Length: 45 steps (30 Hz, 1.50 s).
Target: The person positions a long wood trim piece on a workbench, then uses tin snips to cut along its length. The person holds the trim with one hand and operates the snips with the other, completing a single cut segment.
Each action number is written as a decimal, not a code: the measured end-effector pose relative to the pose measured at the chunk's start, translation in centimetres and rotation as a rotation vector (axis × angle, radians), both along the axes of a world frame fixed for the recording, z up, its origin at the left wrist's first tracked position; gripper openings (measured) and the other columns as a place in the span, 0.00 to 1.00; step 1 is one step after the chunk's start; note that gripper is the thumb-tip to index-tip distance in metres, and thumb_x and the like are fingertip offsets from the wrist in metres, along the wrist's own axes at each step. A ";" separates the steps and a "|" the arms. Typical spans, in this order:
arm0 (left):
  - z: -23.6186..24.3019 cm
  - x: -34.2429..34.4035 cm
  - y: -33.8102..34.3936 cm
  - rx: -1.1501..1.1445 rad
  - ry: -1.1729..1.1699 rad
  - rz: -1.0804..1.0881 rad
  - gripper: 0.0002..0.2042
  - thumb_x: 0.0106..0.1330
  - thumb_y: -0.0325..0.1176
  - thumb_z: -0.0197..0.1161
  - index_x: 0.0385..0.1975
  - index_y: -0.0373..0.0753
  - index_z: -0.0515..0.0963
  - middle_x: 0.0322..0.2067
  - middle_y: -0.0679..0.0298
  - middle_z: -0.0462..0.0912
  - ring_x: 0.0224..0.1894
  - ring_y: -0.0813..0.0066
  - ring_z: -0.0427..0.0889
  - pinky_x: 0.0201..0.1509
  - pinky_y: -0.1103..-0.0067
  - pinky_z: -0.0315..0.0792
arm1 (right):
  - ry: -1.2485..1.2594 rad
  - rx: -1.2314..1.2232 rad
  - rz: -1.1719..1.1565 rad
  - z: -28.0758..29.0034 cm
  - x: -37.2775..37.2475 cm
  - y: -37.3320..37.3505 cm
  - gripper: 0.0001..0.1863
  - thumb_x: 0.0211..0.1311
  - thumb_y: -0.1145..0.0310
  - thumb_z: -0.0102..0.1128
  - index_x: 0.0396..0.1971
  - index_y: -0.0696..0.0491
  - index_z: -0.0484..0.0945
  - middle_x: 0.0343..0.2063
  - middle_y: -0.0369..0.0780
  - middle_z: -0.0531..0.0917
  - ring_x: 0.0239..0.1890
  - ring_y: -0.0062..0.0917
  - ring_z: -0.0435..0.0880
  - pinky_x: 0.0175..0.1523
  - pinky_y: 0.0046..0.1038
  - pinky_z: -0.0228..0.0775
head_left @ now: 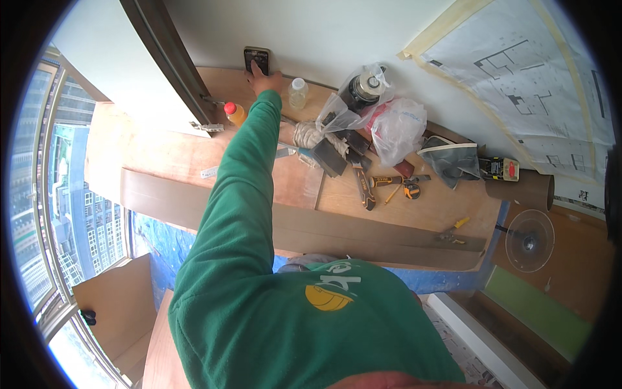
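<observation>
My left hand [262,81] reaches to a dark phone [258,55] upright against the white wall, one finger stretched onto its screen, the others apart near its lower edge. Just below and left stands a bottle with a red cap and orange contents [237,116]. To its right is a clear bottle with a white lid [298,96]. A dark flask in a plastic bag [363,91] stands further right, beside a crumpled cloth bundle [304,134]. My right hand is not in view.
A plywood worktop [343,191] bears dark blocks, orange-handled tools [365,188], a tape measure [411,190], pliers [453,233], bags and a brown strip [389,231]. Taped drawings [518,78] hang right. Windows [39,181] are left, a board [116,311] below.
</observation>
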State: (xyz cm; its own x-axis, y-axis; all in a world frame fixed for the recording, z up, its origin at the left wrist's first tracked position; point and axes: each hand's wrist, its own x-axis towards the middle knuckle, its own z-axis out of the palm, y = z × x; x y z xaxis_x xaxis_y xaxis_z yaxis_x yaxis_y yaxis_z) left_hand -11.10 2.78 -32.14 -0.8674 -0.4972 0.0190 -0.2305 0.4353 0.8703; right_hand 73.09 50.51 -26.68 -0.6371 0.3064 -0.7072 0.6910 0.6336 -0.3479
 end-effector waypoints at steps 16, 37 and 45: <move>0.8 -1.4 -0.1 0.010 -0.002 -0.010 0.49 0.50 0.41 0.68 0.77 0.48 0.54 0.75 0.33 0.45 0.75 0.32 0.51 0.78 0.55 0.53 | -0.082 0.018 -0.150 -0.8 -1.6 -1.1 0.28 0.69 0.48 0.62 0.57 0.57 0.78 0.51 0.48 0.84 0.48 0.40 0.85 0.56 0.37 0.77; 1.4 7.0 1.1 0.134 0.196 -0.125 0.36 0.62 0.34 0.59 0.71 0.27 0.59 0.73 0.39 0.57 0.76 0.49 0.56 0.78 0.68 0.52 | 0.094 0.018 0.005 -2.7 -2.1 -1.4 0.25 0.70 0.54 0.63 0.53 0.61 0.79 0.52 0.51 0.83 0.49 0.40 0.86 0.57 0.38 0.77; 5.4 27.3 3.3 0.366 -0.103 -0.292 0.21 0.80 0.43 0.50 0.49 0.26 0.78 0.38 0.52 0.86 0.52 0.62 0.82 0.60 0.71 0.72 | -0.002 -0.058 -0.244 3.0 -5.8 -6.2 0.15 0.62 0.60 0.67 0.36 0.59 0.85 0.32 0.48 0.88 0.37 0.38 0.88 0.47 0.36 0.80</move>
State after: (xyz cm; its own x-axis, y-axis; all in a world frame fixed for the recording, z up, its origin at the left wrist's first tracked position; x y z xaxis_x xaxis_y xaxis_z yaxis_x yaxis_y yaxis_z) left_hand 16.16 6.03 -26.72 -0.9600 -0.1907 -0.2051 -0.2372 0.1641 0.9575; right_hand 67.25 44.26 -23.66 -0.5478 0.4096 -0.7295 0.8217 0.4271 -0.3773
